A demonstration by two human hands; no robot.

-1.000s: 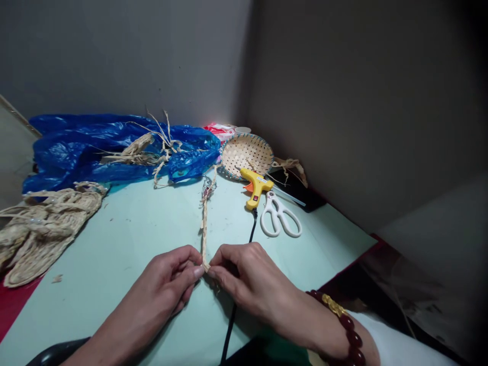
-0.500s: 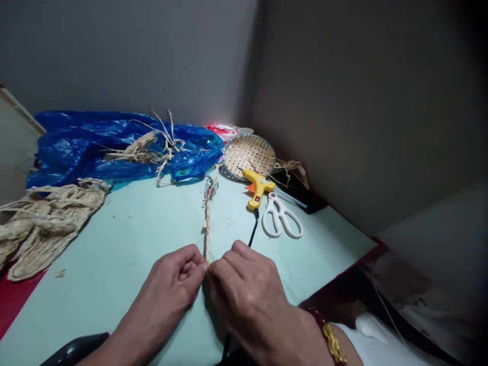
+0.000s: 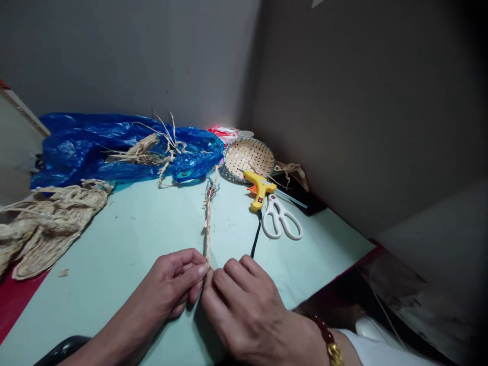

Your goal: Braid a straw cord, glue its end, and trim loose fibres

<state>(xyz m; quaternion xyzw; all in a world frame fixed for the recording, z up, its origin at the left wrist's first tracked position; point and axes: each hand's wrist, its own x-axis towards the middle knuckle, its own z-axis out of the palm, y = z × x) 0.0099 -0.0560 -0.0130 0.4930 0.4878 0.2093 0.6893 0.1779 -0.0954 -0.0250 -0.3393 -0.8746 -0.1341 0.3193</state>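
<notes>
A pale braided straw cord (image 3: 208, 229) runs from the far side of the table toward me, its far part passing through a tangle of thin dark wire (image 3: 211, 190). My left hand (image 3: 177, 282) pinches the cord's near end between thumb and forefinger. Right beside it, my right hand (image 3: 246, 302) is closed with its knuckles up, fingers curled around the strands just below the left fingertips. The strands inside the right hand are mostly hidden. A beaded bracelet (image 3: 330, 340) with a gold charm circles my right wrist.
A yellow glue gun (image 3: 260, 189) and white-handled scissors (image 3: 281, 219) lie right of the cord. Behind them sits a woven basket (image 3: 247, 156). At the back left a blue plastic bag (image 3: 95, 137) holds straw strands (image 3: 141, 150). Woven straw sandals (image 3: 53, 223) are stacked at the left edge.
My right hand has moved slightly down and turned its knuckles up. My left fingers have extended a little, with the thumb laid along the cord. The view has shifted slightly.
</notes>
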